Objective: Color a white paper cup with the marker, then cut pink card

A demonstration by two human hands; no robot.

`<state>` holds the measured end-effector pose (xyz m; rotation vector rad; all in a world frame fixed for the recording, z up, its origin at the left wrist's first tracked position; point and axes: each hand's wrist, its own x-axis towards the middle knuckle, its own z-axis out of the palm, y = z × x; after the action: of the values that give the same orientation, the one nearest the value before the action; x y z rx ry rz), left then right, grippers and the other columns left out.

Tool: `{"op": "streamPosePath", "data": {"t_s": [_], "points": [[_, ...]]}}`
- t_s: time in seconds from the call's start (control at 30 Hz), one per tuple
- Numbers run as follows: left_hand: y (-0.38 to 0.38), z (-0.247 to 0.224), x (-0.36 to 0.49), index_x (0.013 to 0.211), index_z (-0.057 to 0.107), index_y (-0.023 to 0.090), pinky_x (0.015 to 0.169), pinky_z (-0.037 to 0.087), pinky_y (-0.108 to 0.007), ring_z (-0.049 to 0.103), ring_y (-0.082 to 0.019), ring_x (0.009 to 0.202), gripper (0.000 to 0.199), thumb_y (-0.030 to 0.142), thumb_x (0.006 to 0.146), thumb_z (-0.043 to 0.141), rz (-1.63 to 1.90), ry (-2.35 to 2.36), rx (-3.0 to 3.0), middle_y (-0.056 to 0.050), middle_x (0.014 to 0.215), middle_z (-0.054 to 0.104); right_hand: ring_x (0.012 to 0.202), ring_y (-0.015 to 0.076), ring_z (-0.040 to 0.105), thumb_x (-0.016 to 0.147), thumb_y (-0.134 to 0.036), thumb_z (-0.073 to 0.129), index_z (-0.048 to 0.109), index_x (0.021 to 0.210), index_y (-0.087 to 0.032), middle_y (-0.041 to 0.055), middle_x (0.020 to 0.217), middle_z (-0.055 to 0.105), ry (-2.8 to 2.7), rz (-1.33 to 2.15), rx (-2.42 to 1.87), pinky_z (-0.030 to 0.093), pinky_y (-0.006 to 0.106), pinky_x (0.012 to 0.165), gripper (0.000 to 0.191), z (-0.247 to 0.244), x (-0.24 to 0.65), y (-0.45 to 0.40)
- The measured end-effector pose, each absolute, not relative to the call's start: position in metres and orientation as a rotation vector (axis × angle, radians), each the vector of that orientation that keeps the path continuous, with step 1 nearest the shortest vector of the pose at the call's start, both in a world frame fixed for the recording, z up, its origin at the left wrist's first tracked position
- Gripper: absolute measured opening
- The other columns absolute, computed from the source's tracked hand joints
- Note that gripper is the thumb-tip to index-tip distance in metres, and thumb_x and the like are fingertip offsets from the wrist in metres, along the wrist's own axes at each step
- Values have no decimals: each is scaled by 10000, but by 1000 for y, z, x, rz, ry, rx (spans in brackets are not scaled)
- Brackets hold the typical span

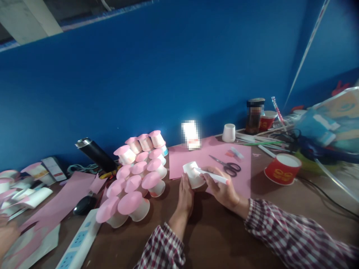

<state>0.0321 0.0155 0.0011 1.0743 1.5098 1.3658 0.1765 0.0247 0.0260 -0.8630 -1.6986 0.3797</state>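
Observation:
A white paper cup (198,182) stands upside down on the table in front of me. My left hand (185,195) steadies it, with the fingers along its near left side. In my right hand (224,190) is a white marker (214,175) with a pinkish end, gripped between thumb and fingers. Its tip points left and meets the cup's upper part; any mark there is too blurred to make out. Just beyond the right hand, black-handled scissors (231,168) lie on pink paper (196,158).
Several upturned cups with pink paper discs (130,201) stand to the left. Further left are a power strip (81,239), a black mouse (85,205), a black flask (97,153) and another person's hand (8,233). A red paper bowl (283,172) sits at right.

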Motion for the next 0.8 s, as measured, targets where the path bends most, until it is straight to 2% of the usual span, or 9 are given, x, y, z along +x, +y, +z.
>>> {"op": "streamPosePath", "data": {"t_s": [0.37,0.7,0.8], "points": [[18,-6,33,1118,615,85,954,434,-390,551,-303,1142,643,625,822,430,1384,1368,1023,-174,1107,666,671,146,628,903,-203,492,580,977,-202,26,821,657,-1717,328,-877,512,248,622,115,28,177,23],[19,-13,33,1096,622,95,918,458,-381,570,-306,1110,671,667,800,433,1402,1257,941,-171,1087,670,672,153,647,903,-237,486,582,955,-196,34,808,656,-1714,368,-897,524,243,601,116,27,177,22],[19,-11,35,1134,602,105,907,462,-375,569,-300,1115,679,669,799,431,1412,1242,918,-170,1117,658,590,136,620,906,-245,480,590,960,-197,22,763,650,-1707,397,-893,511,233,544,131,28,177,20]]}}
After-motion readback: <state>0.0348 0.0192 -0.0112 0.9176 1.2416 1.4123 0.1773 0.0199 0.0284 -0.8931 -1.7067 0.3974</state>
